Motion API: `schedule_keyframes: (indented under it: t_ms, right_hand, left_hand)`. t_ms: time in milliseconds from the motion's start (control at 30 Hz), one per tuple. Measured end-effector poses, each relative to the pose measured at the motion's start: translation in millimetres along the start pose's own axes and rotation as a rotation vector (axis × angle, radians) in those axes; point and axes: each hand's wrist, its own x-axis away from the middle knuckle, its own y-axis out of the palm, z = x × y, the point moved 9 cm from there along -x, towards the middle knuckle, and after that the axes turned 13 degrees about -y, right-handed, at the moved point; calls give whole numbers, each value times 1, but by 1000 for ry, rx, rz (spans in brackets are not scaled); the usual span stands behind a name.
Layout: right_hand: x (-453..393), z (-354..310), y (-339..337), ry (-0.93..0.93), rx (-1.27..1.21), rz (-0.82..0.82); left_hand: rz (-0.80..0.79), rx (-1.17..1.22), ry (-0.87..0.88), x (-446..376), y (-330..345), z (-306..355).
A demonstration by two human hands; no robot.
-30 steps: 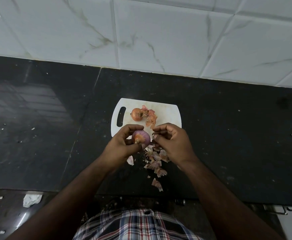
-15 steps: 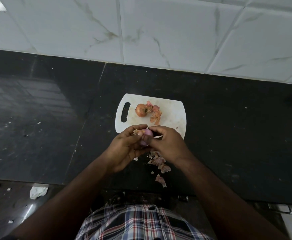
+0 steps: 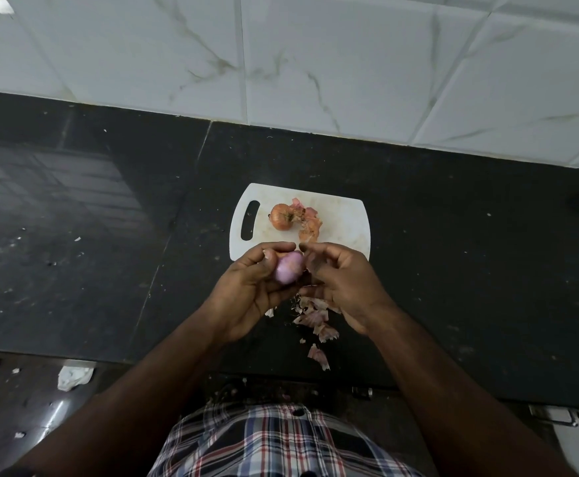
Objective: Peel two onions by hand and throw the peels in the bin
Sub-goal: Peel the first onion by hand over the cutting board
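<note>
Left hand fingers around smooth purple onion; right hand fingers curled beside.

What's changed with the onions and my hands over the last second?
The right hand, apart from the peeled onion a second ago, closed in and now works at its right side. The left hand kept its grip on it. The unpeeled onion stayed on the cutting board; the peels stayed on the counter.
</note>
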Motion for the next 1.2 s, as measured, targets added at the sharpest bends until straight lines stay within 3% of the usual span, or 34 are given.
schedule_keyframes:
  t_ms: [100,233,433,600,733,933,1200]
  right_hand:
    - [-2,-7,6,-151,279,-83]
    - [1,-20,4,-351,527,41]
    - [13,-35,14,-671,686,5]
    - [2,-19,1,-390,501,32]
    - [1,-28,-4,-436,499,78]
    - [-2,-20,-1,-338,452,0]
    - [-6,-15,-8,-247,208,61]
  left_hand:
    - [35,-30,15,-1,0,2]
    - [83,-39,17,-2,-2,1]
    - [118,-29,-24,-3,-5,-5]
    - [113,-29,-22,0,-5,-1]
    - [110,-33,-36,1,-4,0]
    - [103,-35,-25,1,-1,2]
    - [40,95,-47,1,0,-1]
